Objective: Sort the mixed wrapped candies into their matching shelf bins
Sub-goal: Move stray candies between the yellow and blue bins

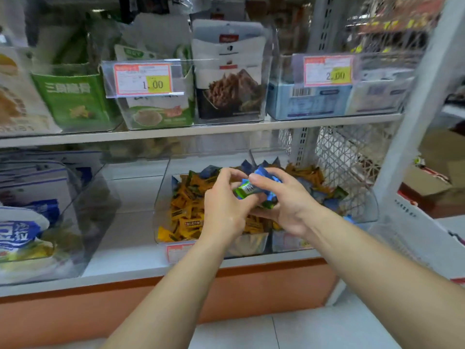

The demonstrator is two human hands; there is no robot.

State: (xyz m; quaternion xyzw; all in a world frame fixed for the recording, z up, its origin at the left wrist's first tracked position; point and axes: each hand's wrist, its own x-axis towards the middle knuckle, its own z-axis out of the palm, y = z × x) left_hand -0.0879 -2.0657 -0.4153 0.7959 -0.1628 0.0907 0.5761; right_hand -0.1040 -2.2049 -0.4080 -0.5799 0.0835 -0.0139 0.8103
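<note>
Above the clear bin [163, 197], green barcoded candy [245, 189], blue candies [264, 173].

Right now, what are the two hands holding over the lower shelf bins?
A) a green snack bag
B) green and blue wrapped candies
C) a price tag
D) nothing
B: the left hand pinches a green wrapped candy, and the right hand curls its fingers round blue wrapped candies.

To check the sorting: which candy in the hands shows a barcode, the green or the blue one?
The green candy, pinched by the left hand: a white barcode patch faces the camera. The blue candy in the right hand shows none.
</note>
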